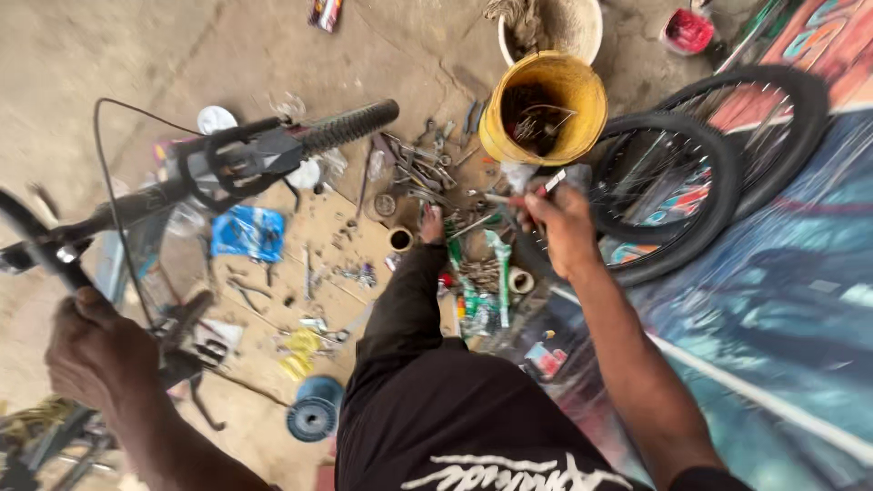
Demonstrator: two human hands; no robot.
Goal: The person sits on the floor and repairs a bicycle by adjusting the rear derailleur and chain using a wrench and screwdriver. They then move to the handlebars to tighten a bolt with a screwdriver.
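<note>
Head view: blurred tool [523,195] in right hand [562,229], tip indistinct.

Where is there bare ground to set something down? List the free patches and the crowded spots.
Free: the bare concrete floor beyond the handlebar grip, at upper left. Smaller gap: between the blue packet and the blue wire spool. Crowded: the tool pile beside the yellow bucket, and the ground around the right hand by the wheels.
</note>
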